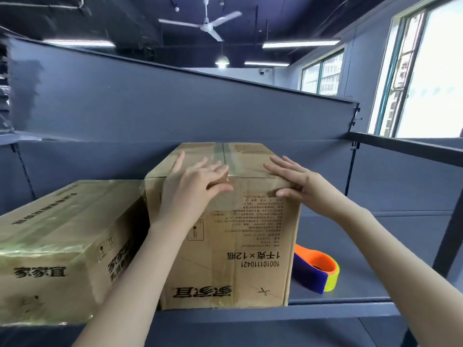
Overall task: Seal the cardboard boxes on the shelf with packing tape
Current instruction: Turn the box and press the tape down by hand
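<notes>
Clear tape [226,156] on the tall brown cardboard box [225,236]: both open hands, left hand [198,182] and right hand [292,180], should press it flat over the front edge.

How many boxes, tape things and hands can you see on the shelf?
Cardboard boxes: 2, the upright box and the low box
Tape dispensers: 1, the orange one
Hands: 2, left hand and right hand
Total: 5
</notes>
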Demonstrator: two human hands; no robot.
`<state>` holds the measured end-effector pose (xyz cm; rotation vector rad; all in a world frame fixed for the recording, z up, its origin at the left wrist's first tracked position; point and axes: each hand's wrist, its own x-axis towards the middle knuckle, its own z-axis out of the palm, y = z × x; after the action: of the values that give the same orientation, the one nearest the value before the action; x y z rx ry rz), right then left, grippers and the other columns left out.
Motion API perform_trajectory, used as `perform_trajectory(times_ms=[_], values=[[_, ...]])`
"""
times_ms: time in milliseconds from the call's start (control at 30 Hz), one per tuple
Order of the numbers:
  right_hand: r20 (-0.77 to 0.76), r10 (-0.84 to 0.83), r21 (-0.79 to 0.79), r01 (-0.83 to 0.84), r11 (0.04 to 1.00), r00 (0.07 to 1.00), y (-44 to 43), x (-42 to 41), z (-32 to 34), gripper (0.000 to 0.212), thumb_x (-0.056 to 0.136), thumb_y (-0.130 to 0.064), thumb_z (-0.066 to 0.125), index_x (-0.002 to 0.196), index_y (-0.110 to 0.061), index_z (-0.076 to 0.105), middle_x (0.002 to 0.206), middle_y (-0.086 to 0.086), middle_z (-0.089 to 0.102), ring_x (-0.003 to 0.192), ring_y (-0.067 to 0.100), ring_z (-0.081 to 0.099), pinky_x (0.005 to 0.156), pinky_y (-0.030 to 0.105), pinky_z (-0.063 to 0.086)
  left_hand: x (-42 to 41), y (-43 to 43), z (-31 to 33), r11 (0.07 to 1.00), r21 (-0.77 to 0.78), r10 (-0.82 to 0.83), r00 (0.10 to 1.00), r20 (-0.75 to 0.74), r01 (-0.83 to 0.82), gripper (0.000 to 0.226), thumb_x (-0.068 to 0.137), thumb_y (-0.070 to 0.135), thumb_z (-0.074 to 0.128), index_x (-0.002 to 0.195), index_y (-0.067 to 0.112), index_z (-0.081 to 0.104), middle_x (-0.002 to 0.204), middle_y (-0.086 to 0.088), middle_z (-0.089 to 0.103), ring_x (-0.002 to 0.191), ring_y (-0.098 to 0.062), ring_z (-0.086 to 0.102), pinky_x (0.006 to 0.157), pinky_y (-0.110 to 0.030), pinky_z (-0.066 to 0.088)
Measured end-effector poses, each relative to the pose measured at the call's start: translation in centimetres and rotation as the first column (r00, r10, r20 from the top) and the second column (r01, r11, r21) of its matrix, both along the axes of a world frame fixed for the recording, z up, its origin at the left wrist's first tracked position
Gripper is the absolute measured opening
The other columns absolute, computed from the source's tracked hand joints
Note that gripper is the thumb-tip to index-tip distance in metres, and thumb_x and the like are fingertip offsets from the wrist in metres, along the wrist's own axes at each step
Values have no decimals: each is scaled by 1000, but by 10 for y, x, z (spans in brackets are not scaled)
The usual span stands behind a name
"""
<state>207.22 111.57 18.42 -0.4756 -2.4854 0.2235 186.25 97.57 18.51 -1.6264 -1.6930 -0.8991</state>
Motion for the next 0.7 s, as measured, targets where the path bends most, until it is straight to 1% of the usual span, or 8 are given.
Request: perform_trajectory(times_ms=[100,167,233,333,433,500,600,700], values=[[-143,-1,26,5,1000,990,-2,-5,-5,45,84,-43,51,128,-42,41,136,-17,41,133,4,29,111,26,24,5,-3,3,994,104,44,999,-27,-41,40,57,41,76,92,21,74,92,3,71,93,-19,65,79,-40,52],[-135,-24,67,33,997,991,-4,-6,-2,45,84,-44,49,129,-38,44,135,-12,46,133,10,34,113,30,19,3,-2,4,997,71,4,1000,-27,-2,41,60,40,76,96,19,73,97,2,71,94,-19,66,87,-38,47],[-56,-103,169,111,979,993,-8,-6,1,48,85,-48,47,131,-34,47,136,-7,49,133,13,37,117,40,6,-5,-5,0,999,13,-34,999,-21,35,46,71,42,70,112,20,66,113,4,65,108,-14,60,101,-32,31],[-17,-212,371,203,906,977,-18,-14,9,56,84,-57,41,130,-27,53,130,-5,58,131,16,43,117,43,0,-17,-12,-3,999,4,-50,996,-78,51,45,76,35,69,117,18,63,120,1,62,112,-9,51,103,-33,25],[7,-177,337,165,927,984,-31,-31,14,53,87,-56,31,134,-37,45,138,-11,49,133,11,39,113,35,23,-27,-21,-4,998,26,-60,997,-42,61,40,79,31,68,117,19,63,119,4,62,113,-6,50,103,-31,30],[-74,-149,283,164,945,986,-32,-34,9,41,90,-50,35,129,-45,47,136,-20,48,129,4,41,98,31,43,-30,-20,-6,996,54,-68,997,-27,70,36,77,26,71,112,20,66,114,5,65,110,-9,58,98,-28,36],[-149,-154,268,190,944,977,-30,-34,4,32,94,-39,45,124,-44,54,128,-25,52,125,1,45,89,29,48,-24,-16,-6,990,119,-72,997,16,70,28,73,19,75,101,21,72,104,7,69,102,-12,64,90,-24,39],[-71,-153,237,165,957,986,-30,-35,10,33,95,-36,46,126,-41,52,131,-22,51,128,3,43,98,30,42,-25,-14,-4,992,108,-70,997,45,65,27,78,21,71,104,25,70,109,10,67,106,-9,60,91,-21,38]])
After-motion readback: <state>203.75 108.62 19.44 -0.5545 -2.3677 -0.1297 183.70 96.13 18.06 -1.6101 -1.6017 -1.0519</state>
